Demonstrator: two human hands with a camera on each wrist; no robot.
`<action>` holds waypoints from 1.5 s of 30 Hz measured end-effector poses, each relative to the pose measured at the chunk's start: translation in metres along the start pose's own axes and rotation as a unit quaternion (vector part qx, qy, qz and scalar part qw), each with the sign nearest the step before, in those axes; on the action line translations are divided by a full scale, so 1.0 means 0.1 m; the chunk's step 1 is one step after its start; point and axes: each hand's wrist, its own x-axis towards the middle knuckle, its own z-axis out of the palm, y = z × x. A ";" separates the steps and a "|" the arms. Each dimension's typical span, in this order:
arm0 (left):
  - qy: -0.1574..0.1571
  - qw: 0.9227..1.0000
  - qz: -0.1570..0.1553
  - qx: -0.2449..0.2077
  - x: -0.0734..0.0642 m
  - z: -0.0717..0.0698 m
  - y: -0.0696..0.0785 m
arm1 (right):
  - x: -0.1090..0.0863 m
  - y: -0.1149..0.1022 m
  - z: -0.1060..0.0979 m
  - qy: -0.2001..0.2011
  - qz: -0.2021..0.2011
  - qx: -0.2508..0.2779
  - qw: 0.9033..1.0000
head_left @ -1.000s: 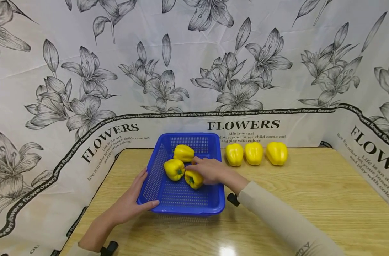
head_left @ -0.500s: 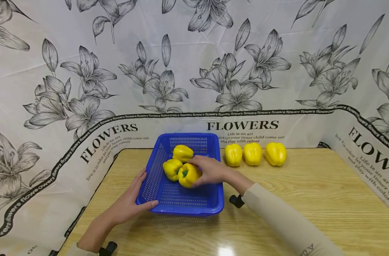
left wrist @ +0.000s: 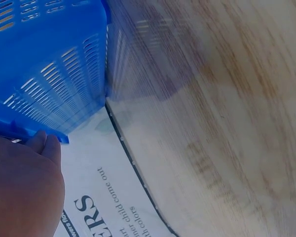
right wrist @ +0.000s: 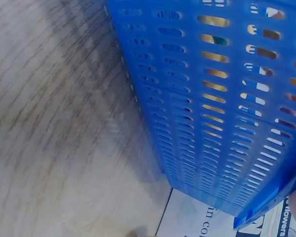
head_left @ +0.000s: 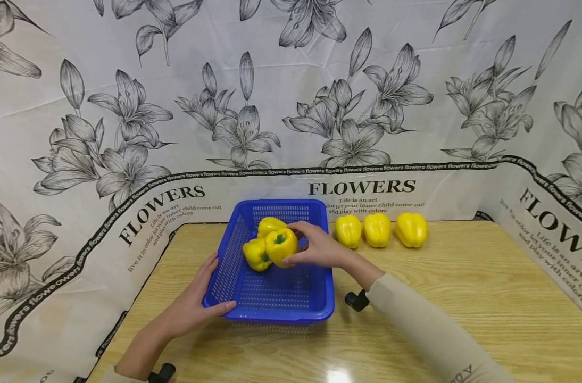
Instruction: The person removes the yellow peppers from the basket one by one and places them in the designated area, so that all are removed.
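A blue plastic basket (head_left: 279, 314) with slotted walls stands on the table. My left hand (head_left: 188, 307) holds its left side, thumb over the front rim and fingers along the outer wall; in the left wrist view, fingertips (left wrist: 50, 145) lie at the basket's rim. Inside the basket my right hand (head_left: 322, 249) grips a yellow bell pepper (head_left: 281, 246) between thumb and fingers, green stem facing up. Two more yellow bell peppers lie in the basket, one at the back (head_left: 269, 225) and one at the left (head_left: 255, 256), both partly covered by the held one.
Right of the basket, a row of three yellow bell peppers (head_left: 377, 230) stands along the back of the wooden table (head_left: 444, 287). A white flower-printed cloth (head_left: 252, 138) hangs behind and at both sides. The basket's slotted wall (right wrist: 187, 123) fills much of the right wrist view.
My right hand has taken hold of the front bell pepper, raised it and turned its stem upward, moving it slightly back over the others. My left hand stays on the basket.
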 end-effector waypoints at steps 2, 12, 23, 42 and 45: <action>0.001 1.000 -0.002 0.000 0.00 0.00 0.00 | 0.01 0.01 -0.01 0.011 0.005 0.025 1.000; 0.000 1.000 -0.009 0.007 -0.01 -0.02 0.00 | 0.03 -0.01 -0.08 0.040 0.049 0.151 0.986; -0.003 1.000 -0.005 -0.001 0.01 0.00 0.00 | -0.18 -0.12 -0.24 0.019 0.121 0.183 0.975; 0.000 1.000 0.002 0.009 0.01 -0.02 0.00 | -0.52 -0.10 -0.56 0.053 0.154 0.207 0.965; -0.001 1.000 0.002 0.008 0.01 -0.02 0.00 | -0.57 -0.08 -0.61 0.057 0.155 0.201 0.966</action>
